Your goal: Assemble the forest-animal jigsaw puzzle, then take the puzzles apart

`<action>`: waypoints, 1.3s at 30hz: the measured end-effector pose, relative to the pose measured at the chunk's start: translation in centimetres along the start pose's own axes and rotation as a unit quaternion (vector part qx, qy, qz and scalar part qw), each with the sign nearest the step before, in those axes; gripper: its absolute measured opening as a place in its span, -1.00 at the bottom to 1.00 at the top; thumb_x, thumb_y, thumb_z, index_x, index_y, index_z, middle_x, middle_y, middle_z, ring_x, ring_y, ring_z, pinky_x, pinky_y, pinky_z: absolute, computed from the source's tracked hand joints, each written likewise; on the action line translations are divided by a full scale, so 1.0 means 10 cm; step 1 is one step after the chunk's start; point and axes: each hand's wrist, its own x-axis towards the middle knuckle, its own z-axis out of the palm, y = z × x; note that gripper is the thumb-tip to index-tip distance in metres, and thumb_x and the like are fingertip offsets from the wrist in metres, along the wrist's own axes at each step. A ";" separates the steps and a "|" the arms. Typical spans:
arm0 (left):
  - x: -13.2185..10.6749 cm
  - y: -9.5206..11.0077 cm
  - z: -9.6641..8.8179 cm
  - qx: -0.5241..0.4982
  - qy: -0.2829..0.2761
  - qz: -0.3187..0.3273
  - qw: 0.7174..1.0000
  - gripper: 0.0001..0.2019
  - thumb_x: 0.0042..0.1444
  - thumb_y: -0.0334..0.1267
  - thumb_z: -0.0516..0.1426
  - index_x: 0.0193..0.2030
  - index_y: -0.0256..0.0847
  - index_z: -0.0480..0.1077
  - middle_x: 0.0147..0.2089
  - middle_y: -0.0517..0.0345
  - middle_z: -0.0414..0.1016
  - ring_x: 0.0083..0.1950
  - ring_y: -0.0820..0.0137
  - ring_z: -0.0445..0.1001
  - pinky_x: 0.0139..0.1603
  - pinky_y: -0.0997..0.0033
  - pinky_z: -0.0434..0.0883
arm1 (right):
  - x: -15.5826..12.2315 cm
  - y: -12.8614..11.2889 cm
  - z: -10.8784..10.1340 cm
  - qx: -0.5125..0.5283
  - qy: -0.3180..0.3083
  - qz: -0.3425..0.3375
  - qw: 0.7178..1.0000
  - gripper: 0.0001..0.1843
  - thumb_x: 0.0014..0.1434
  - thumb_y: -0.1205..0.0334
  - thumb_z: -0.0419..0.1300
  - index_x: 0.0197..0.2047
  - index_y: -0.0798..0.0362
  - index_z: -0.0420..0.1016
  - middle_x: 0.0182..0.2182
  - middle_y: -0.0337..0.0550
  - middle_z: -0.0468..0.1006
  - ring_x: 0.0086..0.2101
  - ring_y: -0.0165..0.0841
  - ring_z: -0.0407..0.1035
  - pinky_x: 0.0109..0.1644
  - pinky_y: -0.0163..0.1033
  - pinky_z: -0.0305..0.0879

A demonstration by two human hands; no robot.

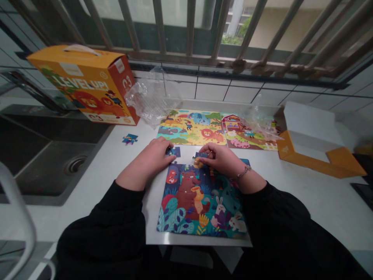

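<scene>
A jigsaw puzzle with a bear, rabbits and dark blue forest lies on the counter before me, its upper edge partly unfilled. My left hand rests at its upper left, fingers closed on a dark blue puzzle piece. At the top middle, my right hand pinches another puzzle piece, dark blue with some orange, just over the puzzle's upper edge. My right wrist and hand hide part of the puzzle's upper right. One loose puzzle piece lies apart to the left, near the sink.
Two finished pictures, a savanna puzzle and a farm puzzle, lie behind my hands. Crumpled clear plastic sits beside the orange puzzle box. An opened orange and white box stands right. The sink is left.
</scene>
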 end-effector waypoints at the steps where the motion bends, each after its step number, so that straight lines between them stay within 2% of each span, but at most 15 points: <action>1: 0.00 0.00 0.00 -0.001 0.000 0.000 1.000 -0.69 0.24 -0.08 0.33 0.01 -0.21 0.58 0.03 -0.15 0.58 0.08 0.00 0.53 0.18 0.02 0.48 | 0.00 0.00 0.01 -0.014 0.006 -0.005 1.000 -0.72 0.31 0.10 0.45 -0.01 0.02 0.60 -0.51 -0.39 0.44 -0.49 -0.42 0.27 -0.38 -0.27 0.12; 4: 0.00 0.01 -0.02 -0.002 -0.001 -0.006 1.000 -0.69 0.22 -0.07 0.34 0.00 -0.21 0.58 0.03 -0.15 0.58 0.08 0.00 0.53 0.17 0.03 0.48 | 0.00 -0.02 0.02 -0.066 0.023 -0.036 0.997 -0.76 0.30 0.10 0.48 -0.04 0.01 0.64 -0.45 -0.32 0.51 -0.44 -0.39 0.33 -0.33 -0.26 0.17; 8: 0.00 0.02 -0.03 -0.019 0.006 -0.011 1.000 -0.69 0.18 -0.10 0.37 -0.02 -0.18 0.55 0.01 -0.10 0.58 0.08 0.02 0.54 0.16 0.04 0.48 | 0.01 -0.03 0.01 -0.127 0.030 -0.094 0.987 -0.80 0.33 0.14 0.48 -0.05 0.01 0.66 -0.21 -0.15 0.64 -0.24 -0.31 0.46 -0.16 -0.21 0.31; 15: -0.02 0.07 -0.05 -0.054 0.027 -0.016 0.998 -0.68 0.11 -0.18 0.41 -0.04 -0.14 0.49 0.02 -0.05 0.59 0.05 0.06 0.55 0.12 0.08 0.48 | 0.01 0.00 0.02 -0.156 0.022 -0.136 0.978 -0.81 0.38 0.17 0.44 0.01 0.00 0.66 -0.06 -0.05 0.60 -0.06 -0.22 0.53 0.06 -0.13 0.44; 20: -0.05 0.11 -0.06 -0.101 0.012 -0.033 0.994 -0.66 0.13 -0.24 0.39 0.01 -0.08 0.43 -0.05 0.04 0.65 -0.05 0.11 0.60 -0.02 0.15 0.48 | 0.02 -0.01 0.03 -0.164 0.008 -0.133 0.977 -0.80 0.40 0.15 0.42 0.03 0.03 0.66 -0.05 -0.02 0.59 -0.07 -0.21 0.53 0.06 -0.12 0.45; 25: -0.07 0.15 -0.06 -0.121 0.006 -0.044 0.992 -0.64 0.14 -0.27 0.38 0.06 -0.05 0.46 -0.09 0.09 0.68 -0.09 0.12 0.63 -0.09 0.18 0.47 | 0.03 0.01 0.03 -0.166 0.000 -0.141 0.976 -0.82 0.42 0.17 0.39 0.03 0.03 0.66 -0.05 -0.02 0.60 -0.08 -0.22 0.52 0.04 -0.13 0.44; 30: -0.06 0.17 -0.09 -0.176 0.010 -0.037 0.984 -0.75 0.21 -0.30 0.29 0.03 -0.08 0.53 -0.17 0.14 0.65 -0.18 0.22 0.60 -0.15 0.23 0.46 | 0.01 0.03 0.03 -0.157 0.022 -0.152 0.976 -0.81 0.42 0.16 0.38 0.05 0.01 0.66 -0.03 -0.03 0.61 -0.09 -0.24 0.52 0.02 -0.15 0.43; 32: -0.05 0.19 -0.07 -0.242 0.018 -0.034 0.970 -0.84 0.23 -0.27 0.29 -0.05 -0.10 0.52 -0.23 0.16 0.63 -0.23 0.26 0.58 -0.19 0.25 0.46 | 0.00 0.01 0.03 -0.140 0.055 -0.150 0.977 -0.79 0.41 0.18 0.37 0.07 0.01 0.64 -0.04 -0.04 0.65 -0.12 -0.25 0.53 0.00 -0.15 0.43; 35: -0.04 0.26 -0.04 -0.389 0.005 -0.038 0.920 -0.83 0.23 -0.23 0.32 -0.12 -0.11 0.43 -0.28 0.18 0.63 -0.28 0.31 0.59 -0.25 0.30 0.48 | -0.02 -0.05 0.03 -0.082 0.093 -0.137 0.983 -0.72 0.41 0.15 0.35 0.13 0.02 0.61 -0.07 -0.06 0.71 -0.23 -0.30 0.53 -0.07 -0.16 0.43; 37: -0.04 0.33 -0.01 -0.457 -0.008 -0.040 0.889 -0.79 0.23 -0.20 0.33 -0.12 -0.12 0.39 -0.27 0.18 0.64 -0.27 0.32 0.62 -0.26 0.31 0.49 | -0.03 -0.10 0.03 -0.021 0.097 -0.125 0.987 -0.66 0.39 0.10 0.36 0.17 0.02 0.59 -0.10 -0.08 0.73 -0.32 -0.34 0.50 -0.16 -0.19 0.42; 39: -0.05 0.41 0.01 -0.478 -0.017 -0.035 0.878 -0.77 0.22 -0.18 0.35 -0.14 -0.12 0.38 -0.27 0.18 0.64 -0.26 0.32 0.62 -0.27 0.33 0.49 | -0.04 -0.13 0.04 0.034 0.092 -0.117 0.988 -0.61 0.37 0.07 0.36 0.19 0.00 0.57 -0.13 -0.10 0.73 -0.37 -0.36 0.47 -0.24 -0.22 0.39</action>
